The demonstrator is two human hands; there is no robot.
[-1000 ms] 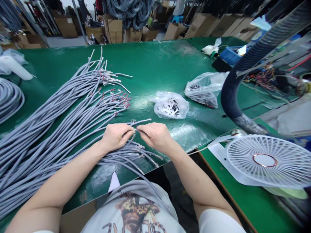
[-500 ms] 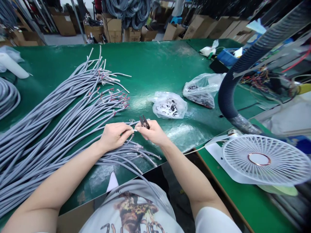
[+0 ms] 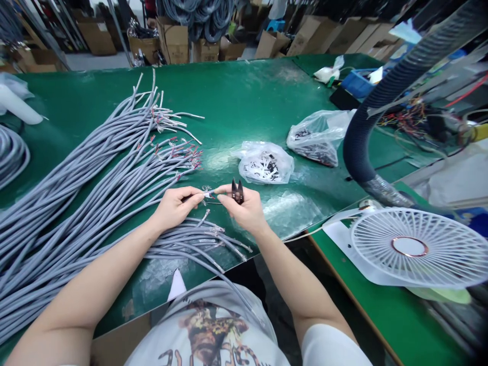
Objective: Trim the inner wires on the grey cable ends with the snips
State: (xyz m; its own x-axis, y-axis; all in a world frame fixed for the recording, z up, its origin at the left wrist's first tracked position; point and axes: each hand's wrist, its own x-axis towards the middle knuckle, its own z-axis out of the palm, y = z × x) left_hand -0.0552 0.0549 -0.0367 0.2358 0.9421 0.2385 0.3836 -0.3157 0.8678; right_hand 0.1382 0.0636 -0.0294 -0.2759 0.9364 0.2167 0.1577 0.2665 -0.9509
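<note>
My left hand (image 3: 176, 205) pinches the end of a grey cable, whose white and dark tip (image 3: 208, 195) sticks out past the fingertips. Just right of that tip is my right hand (image 3: 244, 206), curled around small dark snips (image 3: 237, 192) with their blades pointing up and apart. Its thumb and forefinger are close to the cable tip; whether they touch it is too small to tell. Long grey cables (image 3: 95, 188) fan out across the left of the green table (image 3: 244, 96), some with red and white wire ends. More cable ends (image 3: 217, 235) lie below my hands.
Two clear plastic bags, one with white and dark pieces (image 3: 267, 165) and one with dark pieces (image 3: 314, 140), lie beyond my right hand. A white fan (image 3: 409, 246) and a thick dark hose (image 3: 360, 137) stand at the right. A blue basket (image 3: 358, 84) sits behind.
My hands have moved slightly up, and the right fingers have come off the cable's white tip and spread a little. The snips have turned more upright and shifted right.
</note>
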